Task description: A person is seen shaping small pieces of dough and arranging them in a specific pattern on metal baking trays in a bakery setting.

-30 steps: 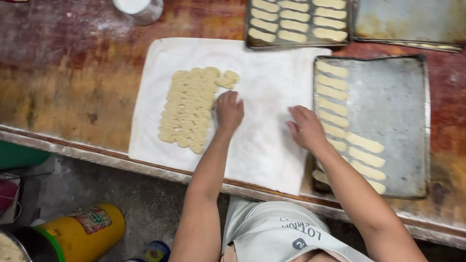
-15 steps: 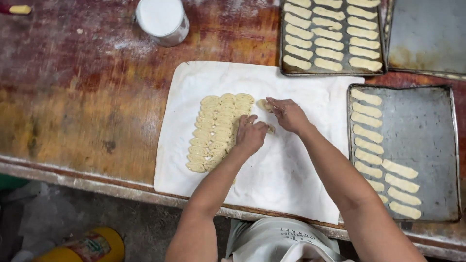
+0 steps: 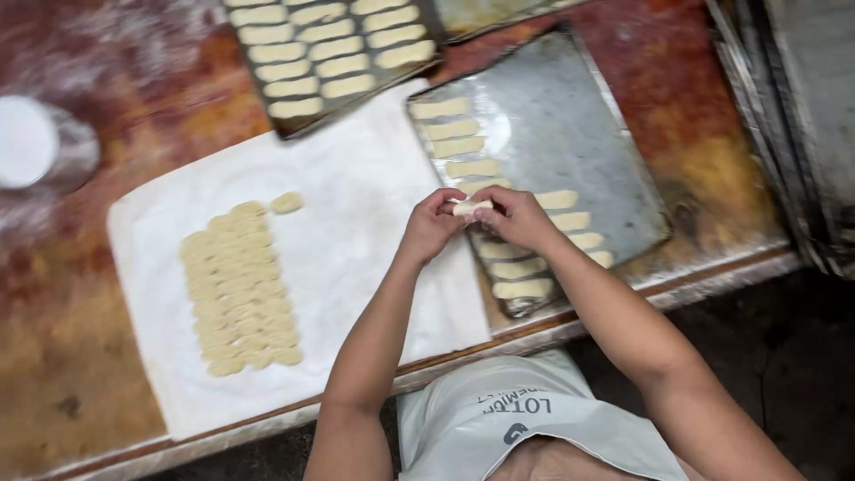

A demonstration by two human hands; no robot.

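Fingers (image 3: 459,207) of both hands pinch dough piece (image 3: 470,207).

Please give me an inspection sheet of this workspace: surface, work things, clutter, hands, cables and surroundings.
Surface: worn reddish wooden table, dusted with flour.
Work things: dough piece; white cloth bearing a block of cut dough pieces; part-filled metal tray.
Clutter: fuller tray; round white container.
Hands: left hand and right hand pinch the dough piece together.
Cables: nothing seen.
Surroundings: dark floor.
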